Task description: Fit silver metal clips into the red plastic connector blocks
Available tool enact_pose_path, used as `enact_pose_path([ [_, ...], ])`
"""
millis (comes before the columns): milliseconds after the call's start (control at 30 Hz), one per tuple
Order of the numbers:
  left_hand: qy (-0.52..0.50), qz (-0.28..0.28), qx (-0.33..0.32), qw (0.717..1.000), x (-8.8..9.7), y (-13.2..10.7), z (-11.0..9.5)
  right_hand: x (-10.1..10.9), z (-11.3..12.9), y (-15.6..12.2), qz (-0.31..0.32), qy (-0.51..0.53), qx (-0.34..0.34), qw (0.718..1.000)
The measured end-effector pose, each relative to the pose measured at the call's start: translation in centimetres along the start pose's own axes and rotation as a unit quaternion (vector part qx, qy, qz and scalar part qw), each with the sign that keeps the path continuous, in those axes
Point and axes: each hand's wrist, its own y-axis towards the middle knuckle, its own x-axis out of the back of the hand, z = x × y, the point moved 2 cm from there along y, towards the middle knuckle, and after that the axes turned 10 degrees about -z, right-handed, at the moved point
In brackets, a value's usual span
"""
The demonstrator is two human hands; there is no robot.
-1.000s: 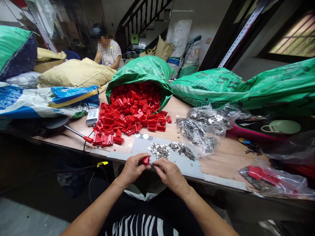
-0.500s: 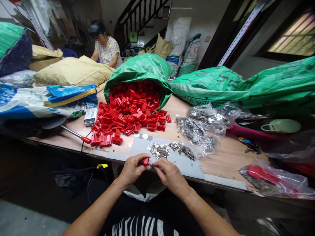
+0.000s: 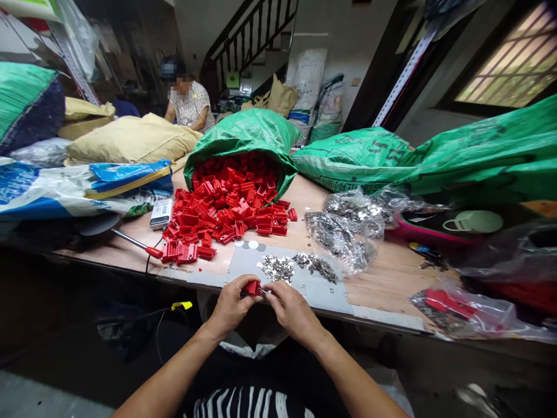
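Note:
Between the thumb and fingers of my left hand is a small red plastic part, held just over the front edge of the table. My right hand pinches a thin, dark, rod-like piece, whose tip meets the right side of that part. Its exact kind is too small to make out. Just beyond my hands lie a heap of small shiny metal pieces and a darker metal heap on a grey sheet. Many like red parts spill from a green sack.
Clear bags of metal pieces lie to the right, near a pale mug-like item. A red-handled tool and a white box are at left. Full sacks line the back, where another person sits.
The view has shifted slightly. My hands stay together at the table's edge, the red part turned a little and the thin piece still against it.

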Motion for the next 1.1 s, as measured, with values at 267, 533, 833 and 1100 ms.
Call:
enact_pose_path([
  [267, -0.333, -0.099, 0.217, 0.912, 0.2, -1.9, -2.8, 1.3, 0.3, -1.4, 0.026, 0.165, -0.003, 0.986],
  [533, -0.581, -0.070, 0.420, 0.694, -0.3, -3.1, -3.7, 1.4, 2.5, -1.3, 0.071, 0.182, 0.024, 0.980],
  [833, -0.619, -0.090, 0.456, 0.633, -0.7, -3.2, -4.1, 1.1, 2.6, -1.0, 0.046, 0.148, 0.044, 0.987],
  [1100, -0.609, -0.095, 0.468, 0.633, -0.9, -3.8, -3.2, -0.5, 1.3, -0.4, 0.055, 0.298, -0.053, 0.952],
])
